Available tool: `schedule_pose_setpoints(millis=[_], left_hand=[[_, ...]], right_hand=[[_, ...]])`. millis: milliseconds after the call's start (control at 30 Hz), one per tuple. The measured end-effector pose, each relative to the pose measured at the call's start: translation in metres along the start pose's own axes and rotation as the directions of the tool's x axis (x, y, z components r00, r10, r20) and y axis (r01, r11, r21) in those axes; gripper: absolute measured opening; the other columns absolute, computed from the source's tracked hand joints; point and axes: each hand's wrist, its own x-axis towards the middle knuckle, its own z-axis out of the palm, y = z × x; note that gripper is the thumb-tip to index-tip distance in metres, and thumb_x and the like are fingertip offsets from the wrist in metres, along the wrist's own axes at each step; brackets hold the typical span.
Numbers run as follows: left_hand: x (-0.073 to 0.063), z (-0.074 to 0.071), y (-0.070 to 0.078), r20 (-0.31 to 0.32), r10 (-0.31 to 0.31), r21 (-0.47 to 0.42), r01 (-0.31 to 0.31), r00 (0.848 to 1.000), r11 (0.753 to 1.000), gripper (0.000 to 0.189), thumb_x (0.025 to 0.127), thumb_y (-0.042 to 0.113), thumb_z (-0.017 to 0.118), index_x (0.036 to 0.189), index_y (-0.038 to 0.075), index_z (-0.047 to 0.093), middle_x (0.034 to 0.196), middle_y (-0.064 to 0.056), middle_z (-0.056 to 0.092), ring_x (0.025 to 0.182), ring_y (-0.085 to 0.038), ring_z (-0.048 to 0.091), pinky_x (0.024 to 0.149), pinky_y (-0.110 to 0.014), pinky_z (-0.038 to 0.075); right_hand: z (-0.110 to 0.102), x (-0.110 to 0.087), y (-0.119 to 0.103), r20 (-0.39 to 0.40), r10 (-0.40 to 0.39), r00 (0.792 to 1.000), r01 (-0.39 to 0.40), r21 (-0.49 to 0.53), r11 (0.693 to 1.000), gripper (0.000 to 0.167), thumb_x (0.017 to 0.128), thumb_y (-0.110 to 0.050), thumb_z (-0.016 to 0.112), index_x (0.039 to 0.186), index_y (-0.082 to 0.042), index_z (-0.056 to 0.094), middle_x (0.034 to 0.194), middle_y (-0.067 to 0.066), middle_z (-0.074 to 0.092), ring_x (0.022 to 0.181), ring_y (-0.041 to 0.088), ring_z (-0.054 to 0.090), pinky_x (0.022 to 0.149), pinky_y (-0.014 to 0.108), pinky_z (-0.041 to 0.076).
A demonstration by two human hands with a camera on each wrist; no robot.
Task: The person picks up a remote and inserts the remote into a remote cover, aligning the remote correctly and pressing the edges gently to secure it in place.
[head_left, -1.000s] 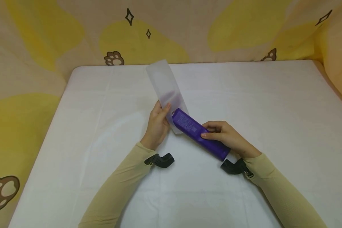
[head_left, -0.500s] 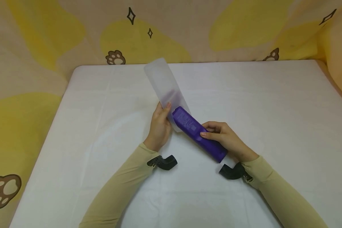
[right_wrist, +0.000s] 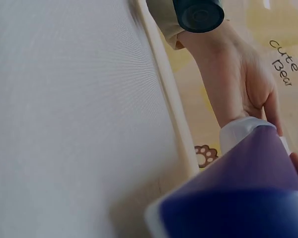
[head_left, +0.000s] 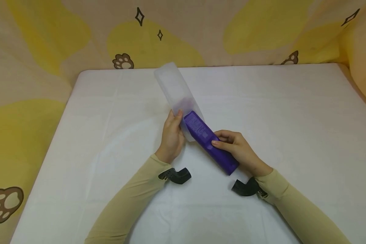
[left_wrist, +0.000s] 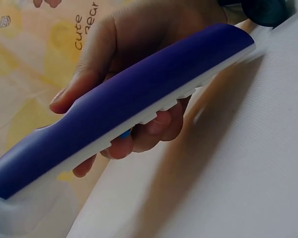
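My right hand (head_left: 239, 147) grips a long purple case (head_left: 201, 134), thumb on top and fingers underneath. Small pale print covers the upper part of the case. From the left wrist view its underside shows a white notched edge (left_wrist: 149, 116), with a bit of blue between the fingers. A frosted, see-through plastic sleeve (head_left: 174, 84) is held by my left hand (head_left: 170, 139), thumb over its near left edge. The far end of the case lies over the sleeve's near end, and a purple tint shows through the plastic just beyond. Both things slant up and left.
Under the hands spreads a white-covered table (head_left: 109, 135). A yellow patterned cloth (head_left: 158, 47) rises behind its back edge and along both sides. A black curved camera mount (head_left: 178, 175) sits on the left wrist, a similar mount (head_left: 245, 187) on the right.
The purple case has turned a little steeper, in line with the sleeve, its near end shifting left with my right hand. My left hand has moved slightly right; both grips stay the same.
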Motion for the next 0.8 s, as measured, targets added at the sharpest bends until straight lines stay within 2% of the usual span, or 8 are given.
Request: schedule_pose_setpoints(millis=[167, 367, 567, 800], left_hand=[[-0.0002, -0.0005, -0.0026, 0.003, -0.023, 0.004, 0.023, 1.000, 1.000, 0.026, 0.103, 0.009, 0.031, 0.126, 0.002, 0.038, 0.115, -0.002, 0.045, 0.104, -0.011, 0.047, 0.093, -0.024, 0.037], [-0.0003, 0.0003, -0.0049, 0.018, -0.017, 0.002, 0.017, 1.000, 1.000, 0.021, 0.102, 0.009, 0.033, 0.122, 0.005, 0.039, 0.108, -0.002, 0.046, 0.095, -0.010, 0.050, 0.085, -0.023, 0.041], [0.0002, 0.0008, -0.0071, 0.015, -0.032, -0.044, 0.033, 0.999, 0.999, 0.019, 0.102, 0.009, 0.032, 0.119, 0.008, 0.041, 0.109, 0.000, 0.046, 0.100, -0.009, 0.048, 0.088, -0.022, 0.039], [-0.0010, 0.0021, -0.0081, 0.006, -0.041, -0.044, 0.041, 0.999, 0.998, 0.019, 0.103, 0.010, 0.032, 0.120, 0.007, 0.041, 0.112, 0.000, 0.046, 0.108, -0.010, 0.044, 0.095, -0.024, 0.035]], right_hand=[[0.0022, -0.0006, -0.0013, -0.030, -0.003, 1.000, 0.002, -0.036, 0.999, 0.031, 0.090, -0.012, 0.062, 0.114, 0.008, 0.060, 0.089, 0.004, 0.068, 0.071, 0.012, 0.062, 0.061, 0.025, 0.052], [0.0043, -0.0008, -0.0019, -0.060, -0.012, 0.998, 0.008, -0.064, 0.998, 0.031, 0.089, -0.011, 0.063, 0.114, 0.008, 0.060, 0.089, 0.006, 0.068, 0.072, 0.011, 0.062, 0.063, 0.024, 0.052], [0.0054, -0.0006, -0.0019, -0.070, -0.001, 0.998, -0.002, -0.040, 0.999, 0.032, 0.089, -0.011, 0.063, 0.114, 0.008, 0.060, 0.087, 0.004, 0.067, 0.071, 0.010, 0.062, 0.062, 0.024, 0.052], [0.0073, -0.0009, -0.0016, -0.074, 0.003, 0.997, -0.003, -0.002, 1.000, 0.032, 0.089, -0.010, 0.063, 0.114, 0.009, 0.059, 0.086, 0.002, 0.068, 0.071, 0.010, 0.063, 0.061, 0.024, 0.053]])
